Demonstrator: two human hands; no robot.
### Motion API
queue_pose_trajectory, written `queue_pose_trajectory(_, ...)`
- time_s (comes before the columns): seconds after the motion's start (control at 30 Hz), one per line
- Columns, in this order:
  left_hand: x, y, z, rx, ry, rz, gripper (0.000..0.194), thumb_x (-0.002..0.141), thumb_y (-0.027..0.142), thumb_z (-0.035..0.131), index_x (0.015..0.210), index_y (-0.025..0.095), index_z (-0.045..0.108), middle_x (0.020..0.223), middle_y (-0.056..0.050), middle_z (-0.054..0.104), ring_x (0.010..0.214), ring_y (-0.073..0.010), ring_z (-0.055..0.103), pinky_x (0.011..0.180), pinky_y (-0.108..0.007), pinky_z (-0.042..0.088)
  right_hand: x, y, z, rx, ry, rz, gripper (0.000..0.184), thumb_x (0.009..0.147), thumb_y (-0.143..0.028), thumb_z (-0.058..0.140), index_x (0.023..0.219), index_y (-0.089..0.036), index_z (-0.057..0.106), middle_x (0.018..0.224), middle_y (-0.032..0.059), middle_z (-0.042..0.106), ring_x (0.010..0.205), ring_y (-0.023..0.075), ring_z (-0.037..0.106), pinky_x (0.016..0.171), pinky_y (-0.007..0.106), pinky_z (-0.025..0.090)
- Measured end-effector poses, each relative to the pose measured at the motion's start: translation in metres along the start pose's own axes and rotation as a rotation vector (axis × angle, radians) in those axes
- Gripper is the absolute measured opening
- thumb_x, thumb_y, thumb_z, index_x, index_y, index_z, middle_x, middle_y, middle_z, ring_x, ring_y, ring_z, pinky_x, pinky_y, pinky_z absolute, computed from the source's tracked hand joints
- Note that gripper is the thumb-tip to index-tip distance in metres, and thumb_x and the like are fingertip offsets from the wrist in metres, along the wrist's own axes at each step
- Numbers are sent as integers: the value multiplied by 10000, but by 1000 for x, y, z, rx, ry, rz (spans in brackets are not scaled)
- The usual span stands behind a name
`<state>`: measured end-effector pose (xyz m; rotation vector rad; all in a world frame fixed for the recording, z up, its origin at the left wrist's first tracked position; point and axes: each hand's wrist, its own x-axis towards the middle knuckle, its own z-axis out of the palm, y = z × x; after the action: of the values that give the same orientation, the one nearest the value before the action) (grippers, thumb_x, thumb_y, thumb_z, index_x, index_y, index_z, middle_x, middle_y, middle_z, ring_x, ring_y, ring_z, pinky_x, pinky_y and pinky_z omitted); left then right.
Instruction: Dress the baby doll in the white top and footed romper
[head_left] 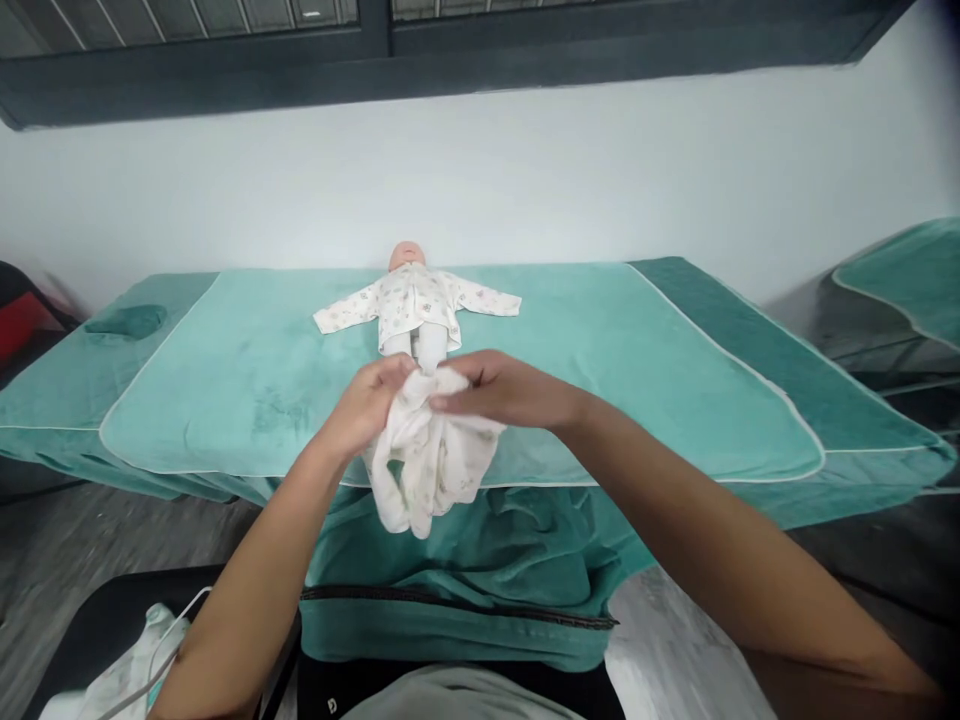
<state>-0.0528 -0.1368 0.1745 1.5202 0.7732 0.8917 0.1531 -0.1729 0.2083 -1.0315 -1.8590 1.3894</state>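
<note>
Both hands are closed on a bunched white baby garment (427,450) with a faint print, held over the near edge of the bed. My left hand (369,400) pinches its upper left side, and my right hand (499,388) grips its upper right side. Loose folds hang down below the fingers. Just beyond lies a baby doll (407,254) on its back, wearing a printed white baby shirt (417,298) with the sleeves spread to both sides. The doll's white-covered legs (431,345) point toward me and their lower ends are hidden behind my hands and the garment.
A green padded bed (600,340) with a light-piped cover stands against the white wall (480,180). Its left end has a face hole (126,320). On a black chair (112,600) at lower left sit a white bundle and a cable. Another green-covered bed (911,280) is at right.
</note>
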Motion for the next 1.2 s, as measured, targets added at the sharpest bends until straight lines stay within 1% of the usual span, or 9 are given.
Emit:
queue_pose_trajectory(0.1, -5, -15, -1, 147, -376, -113, 434, 790, 587, 743, 713, 168, 664, 684, -8, 634, 661, -155, 583, 663, -278, 484, 8, 22, 0, 130, 410, 23, 343, 835, -515, 724, 783, -189, 628, 715, -22, 597, 630, 121, 519, 590, 258, 396)
queue_pose_trajectory(0.17, -7, -25, -1, 131, -366, -206, 376, 725, 522, 824, 760, 166, 708, 744, -19, 673, 741, -186, 632, 722, -296, 511, 11, 42, 1, 140, 525, 57, 350, 810, -513, 740, 758, -189, 619, 705, -25, 595, 647, 128, 522, 600, 259, 403)
queue_pose_trajectory(0.33, 0, -48, 1, -312, 64, -263, 437, 740, 510, 829, 968, 144, 763, 912, -78, 775, 850, -230, 720, 826, -331, 557, 3, 82, 11, 206, 154, 82, 422, 793, -563, 758, 920, -161, 733, 828, 8, 680, 774, 177, 608, 685, 281, 458)
queue_pose_trajectory(0.43, 4, -58, 2, -391, 122, -314, 450, 768, 518, 812, 975, 120, 768, 928, -99, 788, 845, -227, 734, 832, -326, 562, -3, 89, 20, 153, -112, 106, 387, 718, -486, 843, 926, -169, 763, 858, -2, 703, 814, 191, 627, 713, 279, 470)
queue_pose_trajectory(0.5, 2, -64, 1, -392, 97, -357, 491, 782, 548, 796, 1022, 121, 765, 957, -107, 790, 866, -231, 735, 840, -331, 561, -4, 91, 23, 240, -19, 124, 335, 718, -434, 840, 917, -177, 762, 851, -3, 710, 804, 187, 629, 714, 277, 472)
queue_pose_trajectory(0.63, -13, -76, -7, -266, -212, -454, 529, 705, 511, 870, 1063, 136, 763, 997, -94, 790, 885, -226, 721, 826, -314, 551, -1, 101, 28, 681, 458, 104, 231, 735, -363, 769, 874, -188, 711, 771, -7, 683, 689, 149, 591, 648, 262, 458)
queue_pose_trajectory(0.77, -24, -82, -11, -29, -547, -564, 436, 699, 448, 880, 992, 143, 773, 964, -72, 787, 855, -223, 701, 793, -321, 542, 0, 128, 43, 704, 526, 184, 256, 727, -395, 775, 786, -185, 641, 680, -36, 597, 608, 119, 501, 579, 251, 388)
queue_pose_trajectory(1.0, 1, -88, -4, -22, 49, -318, 446, 815, 407, 735, 1176, 146, 705, 1164, -106, 763, 1044, -274, 699, 938, -379, 525, 2, 183, 49, 218, 624, 213, 315, 793, -485, 685, 731, -211, 543, 687, -49, 525, 686, 146, 458, 652, 288, 361)
queue_pose_trajectory(1.2, 44, -87, 10, 694, 43, -214, 301, 876, 270, 553, 1108, 154, 706, 1174, -166, 750, 1137, -348, 675, 1001, -468, 489, 36, 190, 22, -104, 814, 258, 308, 919, -508, 489, 766, -242, 505, 783, 5, 593, 776, 208, 511, 737, 341, 381)
